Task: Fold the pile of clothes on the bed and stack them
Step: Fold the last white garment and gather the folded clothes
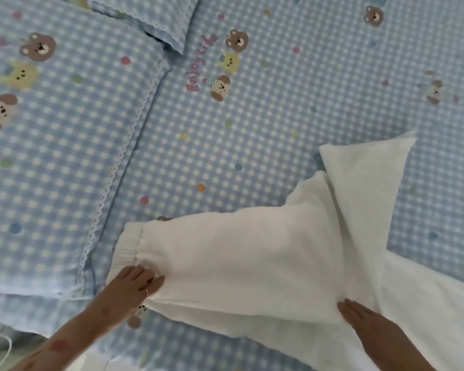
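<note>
White trousers [252, 263] spread on the blue checked bed [252, 116]; left hand [134, 283] pinches the cloth beside the waistband, right hand [364, 317] presses flat, fingers straight, near the crotch.

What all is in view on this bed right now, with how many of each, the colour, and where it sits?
white garment: one, white, spread on the bed at lower right, a gathered band at its left end, one part folded toward the upper right.
bed sheet: one, blue and white check with cartoon animals and dots, under everything.
pillows: two, same check print with lace trim, left and top left.
cord: one, white, bottom left corner.
ring: one, gold, on a left-hand finger.
left hand: holds the garment near the gathered band.
right hand: lies flat on the garment.
</note>
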